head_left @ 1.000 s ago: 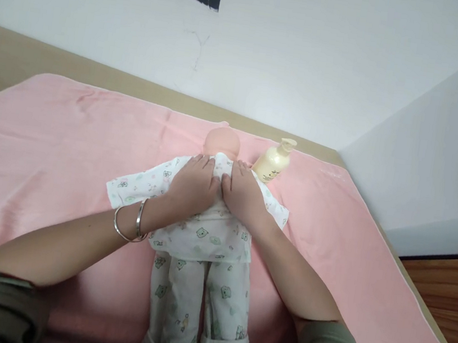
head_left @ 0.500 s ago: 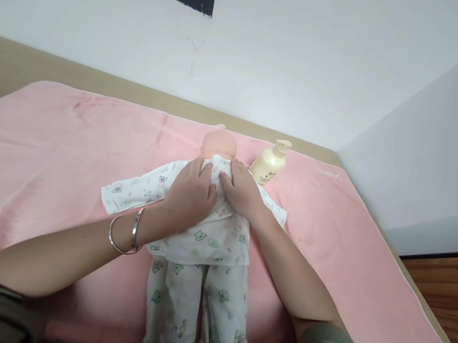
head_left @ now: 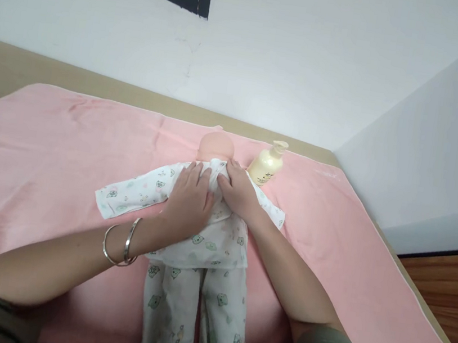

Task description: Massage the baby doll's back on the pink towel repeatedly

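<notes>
A baby doll (head_left: pixel 216 146) lies with its head toward the wall, wearing a white patterned top (head_left: pixel 218 246) and matching trousers (head_left: pixel 178 306). Flat on the upper left of the top rests my left hand (head_left: pixel 192 197), its fingers stretched toward the doll's neck. My right hand (head_left: pixel 240 191) lies on the upper right of the top, fingers extended, thumb pointing at the middle. Neither hand grips anything that I can see. Both sleeves spread out sideways, and the doll's own hands do not show.
Right of the doll's head a cream pump bottle (head_left: pixel 266 162) stands close to my right hand. A pink blanket (head_left: pixel 65 148) covers the surface beneath. White walls (head_left: pixel 272 47) rise behind and to the right; a brown wooden piece (head_left: pixel 445 298) shows at far right.
My left hand has flattened and slid slightly down and left on the top. The right hand stays nearly in place. The whole view has shifted a little.
</notes>
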A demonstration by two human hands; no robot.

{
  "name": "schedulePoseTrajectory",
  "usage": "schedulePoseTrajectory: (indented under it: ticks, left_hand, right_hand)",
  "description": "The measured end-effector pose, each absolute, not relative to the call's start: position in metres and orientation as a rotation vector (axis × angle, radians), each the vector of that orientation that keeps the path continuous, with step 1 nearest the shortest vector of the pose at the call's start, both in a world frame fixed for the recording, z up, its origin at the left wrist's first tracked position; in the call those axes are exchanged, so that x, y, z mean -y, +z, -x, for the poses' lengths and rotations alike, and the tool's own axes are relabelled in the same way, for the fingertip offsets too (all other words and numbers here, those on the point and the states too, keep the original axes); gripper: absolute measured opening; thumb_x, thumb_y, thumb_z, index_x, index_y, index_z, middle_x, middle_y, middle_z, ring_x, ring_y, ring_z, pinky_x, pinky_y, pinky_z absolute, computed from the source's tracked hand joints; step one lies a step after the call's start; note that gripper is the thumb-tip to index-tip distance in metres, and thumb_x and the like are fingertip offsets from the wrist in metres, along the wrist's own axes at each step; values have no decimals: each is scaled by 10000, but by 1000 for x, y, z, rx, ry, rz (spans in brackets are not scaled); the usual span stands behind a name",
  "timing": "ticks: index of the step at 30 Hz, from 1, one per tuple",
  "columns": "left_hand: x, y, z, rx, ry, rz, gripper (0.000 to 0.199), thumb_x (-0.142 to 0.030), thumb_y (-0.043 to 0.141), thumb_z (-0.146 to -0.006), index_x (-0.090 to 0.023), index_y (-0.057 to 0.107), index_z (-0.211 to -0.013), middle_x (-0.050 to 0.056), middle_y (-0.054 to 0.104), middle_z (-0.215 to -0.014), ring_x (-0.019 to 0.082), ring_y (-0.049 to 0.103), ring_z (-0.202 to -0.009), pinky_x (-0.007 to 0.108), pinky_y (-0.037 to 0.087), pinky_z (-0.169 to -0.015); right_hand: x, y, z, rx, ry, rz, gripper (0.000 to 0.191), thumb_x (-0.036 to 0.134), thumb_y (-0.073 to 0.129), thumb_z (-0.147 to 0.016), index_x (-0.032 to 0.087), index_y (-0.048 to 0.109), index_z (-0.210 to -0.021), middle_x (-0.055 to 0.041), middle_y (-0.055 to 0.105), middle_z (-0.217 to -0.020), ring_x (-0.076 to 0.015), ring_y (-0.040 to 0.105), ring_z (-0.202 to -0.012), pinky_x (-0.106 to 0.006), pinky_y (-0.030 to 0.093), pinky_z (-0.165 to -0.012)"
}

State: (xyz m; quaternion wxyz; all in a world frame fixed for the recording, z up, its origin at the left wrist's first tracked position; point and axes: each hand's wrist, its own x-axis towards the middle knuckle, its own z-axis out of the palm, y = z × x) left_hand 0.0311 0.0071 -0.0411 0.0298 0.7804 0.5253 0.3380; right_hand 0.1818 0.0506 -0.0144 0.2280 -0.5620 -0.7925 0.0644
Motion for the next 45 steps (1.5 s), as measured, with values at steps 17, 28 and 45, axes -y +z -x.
schedulePoseTrajectory:
  ticks: [17,28,45]
  left_hand:
    - [-42,-53,-22,-1665,1222,-2222,444,-283,362,-920,-122,585,-1269,162,652,-1253,308,574,-1170,492,447,-1074]
    - [-40,-49,-23,-1673,1185,-2244,435,-287,381,-936,-87,576,-1270,192,624,-1286,320,549,-1200,483,427,-1081]
    - [-33,-23,-18,-1590,890,-2444,218,-179,377,-888,-155,589,-930,167,648,-976,306,602,-936,471,510,-878]
  right_hand:
    - [-11,-10,-165,2284,92,1531,546,261,311,-999,11,460,-1461,-235,446,-1541,-348,338,-1494,-551,339,-1211]
    - [-44,-18,-172,2166,205,1627,598,296,364,-980,-15,409,-1489,-228,363,-1597,-373,256,-1528,-543,243,-1251]
    - [-16,-10,-164,2288,-22,1652,620,289,327,-980,-113,398,-1447,-324,441,-1508,-402,385,-1457,-572,322,-1207]
